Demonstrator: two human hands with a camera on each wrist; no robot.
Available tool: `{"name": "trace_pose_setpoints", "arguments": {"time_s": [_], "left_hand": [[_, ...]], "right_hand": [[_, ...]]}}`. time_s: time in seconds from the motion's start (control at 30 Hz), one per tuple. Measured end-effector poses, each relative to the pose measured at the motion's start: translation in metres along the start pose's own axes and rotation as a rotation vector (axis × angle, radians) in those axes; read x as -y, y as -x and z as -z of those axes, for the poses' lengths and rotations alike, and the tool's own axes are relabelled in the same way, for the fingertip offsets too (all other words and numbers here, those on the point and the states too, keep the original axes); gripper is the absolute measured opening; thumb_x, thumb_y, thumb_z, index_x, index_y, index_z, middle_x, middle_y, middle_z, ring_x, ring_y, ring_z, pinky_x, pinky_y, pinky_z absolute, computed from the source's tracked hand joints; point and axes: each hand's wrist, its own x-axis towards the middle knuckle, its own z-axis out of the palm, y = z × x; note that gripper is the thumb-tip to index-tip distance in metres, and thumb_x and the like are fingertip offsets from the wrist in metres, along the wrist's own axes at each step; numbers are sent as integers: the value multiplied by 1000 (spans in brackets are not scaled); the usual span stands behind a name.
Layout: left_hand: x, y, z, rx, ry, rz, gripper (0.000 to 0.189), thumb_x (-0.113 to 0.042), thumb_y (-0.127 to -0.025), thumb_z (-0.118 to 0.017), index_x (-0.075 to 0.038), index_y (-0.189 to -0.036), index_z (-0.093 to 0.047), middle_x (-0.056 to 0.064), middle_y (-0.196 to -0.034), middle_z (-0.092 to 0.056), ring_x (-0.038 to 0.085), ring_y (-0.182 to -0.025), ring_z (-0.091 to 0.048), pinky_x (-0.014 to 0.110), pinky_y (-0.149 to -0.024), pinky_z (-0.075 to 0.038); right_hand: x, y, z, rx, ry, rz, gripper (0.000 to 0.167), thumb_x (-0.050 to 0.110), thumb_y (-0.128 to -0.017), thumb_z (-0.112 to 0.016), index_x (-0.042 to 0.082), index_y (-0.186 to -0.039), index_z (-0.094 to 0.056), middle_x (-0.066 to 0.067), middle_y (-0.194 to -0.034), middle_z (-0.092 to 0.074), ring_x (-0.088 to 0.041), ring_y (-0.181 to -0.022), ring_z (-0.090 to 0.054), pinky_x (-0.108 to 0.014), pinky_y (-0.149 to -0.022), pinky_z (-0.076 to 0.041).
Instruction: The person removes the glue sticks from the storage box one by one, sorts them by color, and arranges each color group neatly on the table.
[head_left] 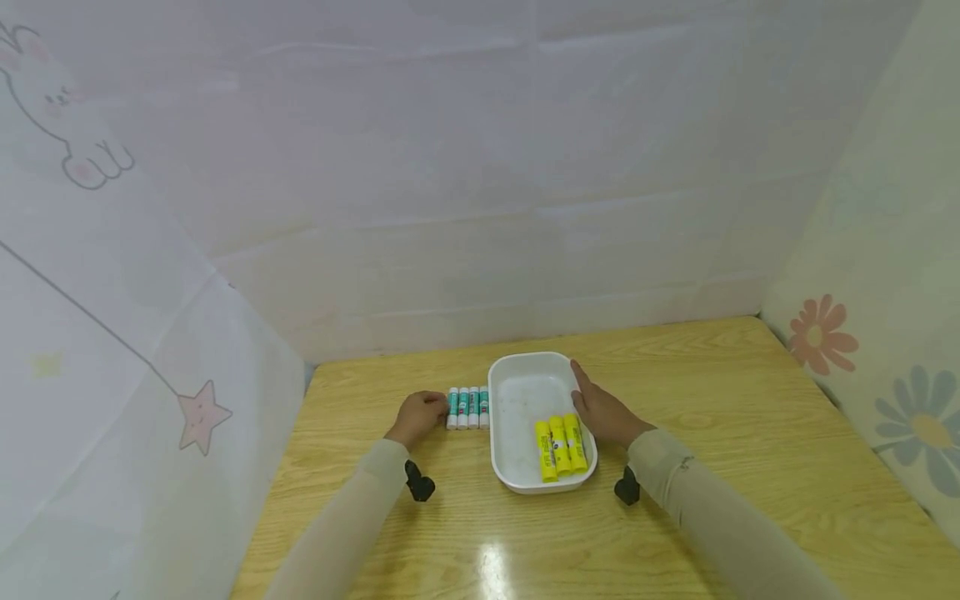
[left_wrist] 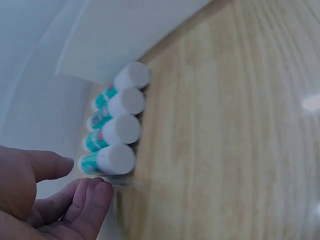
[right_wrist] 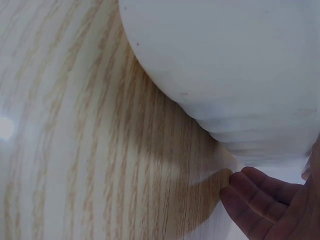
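A row of several teal-and-white glue sticks (head_left: pixel 462 408) stands side by side against the tray's left side; their white caps (left_wrist: pixel 121 129) face the left wrist camera. My left hand (head_left: pixel 420 417) is at the outer end of the row, thumb (left_wrist: pixel 52 165) and fingers parted, fingertips right by the nearest stick. The white tray (head_left: pixel 517 482) holds three yellow glue sticks (head_left: pixel 560 447) lying side by side in its near right part. Along its right side lies my right hand (head_left: pixel 606 414), thumb at the rim, extended fingers (right_wrist: pixel 260 200) beside the outer wall (right_wrist: pixel 225 75).
The wooden table (head_left: pixel 712 417) carries the tray and sticks. White cloth walls (head_left: pixel 480 275) stand behind it and along both sides, printed with a star (head_left: pixel 202 417) and flowers (head_left: pixel 821 333). Light glares on the tabletop in front of the tray.
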Motion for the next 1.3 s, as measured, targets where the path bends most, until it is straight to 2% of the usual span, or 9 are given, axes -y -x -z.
{"name": "trace_pose_setpoints", "arguments": {"time_s": [0.23, 0.43, 0.7, 0.9, 1.13, 1.3], "left_hand": [[-22, 7, 13, 34, 65, -20, 46, -23, -104, -49, 2, -142, -45, 21, -138, -49, 35, -122, -53, 47, -102, -45], [-43, 16, 12, 81, 105, -16, 50, -25, -103, -51, 0, -145, -40, 20, -143, -45, 35, -127, -48, 45, -105, -42], [-74, 33, -6, 104, 113, -32, 51, -24, -101, -54, 0, -144, -40, 22, -141, -47, 36, -126, -49, 44, -104, -44], [-91, 47, -23, 178, 86, -55, 53, -30, -102, -50, 1, -144, -41, 20, -141, -47, 36, -125, -50, 47, -105, -42], [-98, 55, -40, 295, 154, -80, 55, -28, -104, -45, 8, -144, -36, 23, -144, -42, 36, -131, -45, 42, -109, -38], [-98, 58, -51, 384, 247, -39, 57, -27, -105, -41, 10, -146, -29, 26, -147, -38, 38, -136, -36, 44, -112, -33]], "right_hand": [[-5, -2, -3, -5, 9, 7, 64, 31, -107, -32, 21, -157, 7, -13, -160, -15, -32, -143, -26, -50, -115, -23], [-4, 0, -2, -5, 18, 8, 64, 31, -107, -31, 18, -157, 7, -15, -160, -17, -34, -142, -26, -51, -115, -23], [0, 2, 2, 7, 19, 6, 64, 29, -107, -32, 15, -157, 7, -17, -159, -16, -35, -142, -26, -51, -115, -22], [1, 2, 3, 19, 13, -10, 64, 30, -107, -31, 18, -157, 7, -15, -160, -15, -34, -143, -25, -50, -115, -22], [3, 2, 3, 14, 4, 1, 64, 28, -107, -32, 15, -157, 6, -16, -159, -16, -35, -142, -25, -51, -115, -22], [4, 3, 5, 17, 5, -2, 64, 28, -107, -32, 15, -157, 6, -16, -159, -16, -35, -142, -26, -50, -116, -22]]}}
